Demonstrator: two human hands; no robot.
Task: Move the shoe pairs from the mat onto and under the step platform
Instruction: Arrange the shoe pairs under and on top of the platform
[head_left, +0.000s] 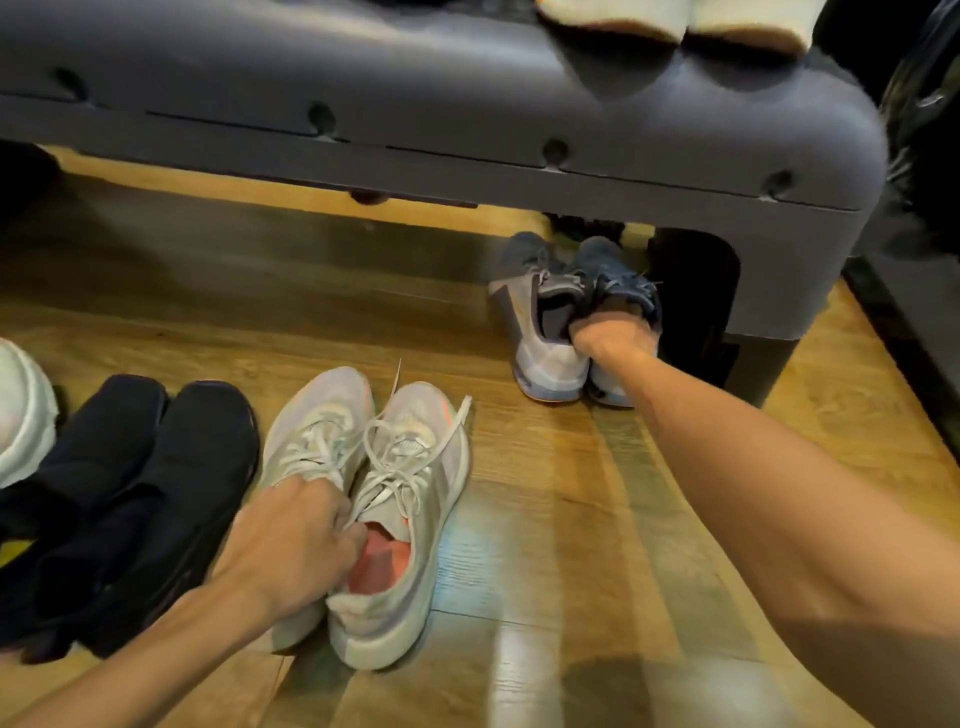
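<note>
A grey step platform (467, 124) spans the top of the view. My right hand (610, 338) grips the collars of a grey-and-navy sneaker pair (545, 332) standing on the floor, toes just under the platform's right end. My left hand (296, 540) is closed on the inner collars of a light grey sneaker pair (410, 467) with pink lining, lower centre. A black shoe pair (156, 493) lies to the left of it. A white shoe pair (675, 21) rests on top of the platform at the upper right.
A white shoe (21, 415) shows at the left edge. The floor is wood plank (571, 519). The platform's right leg (769, 312) stands beside the navy pair. Dark objects (924, 156) fill the far right. Something dark sits deeper under the platform (587, 226).
</note>
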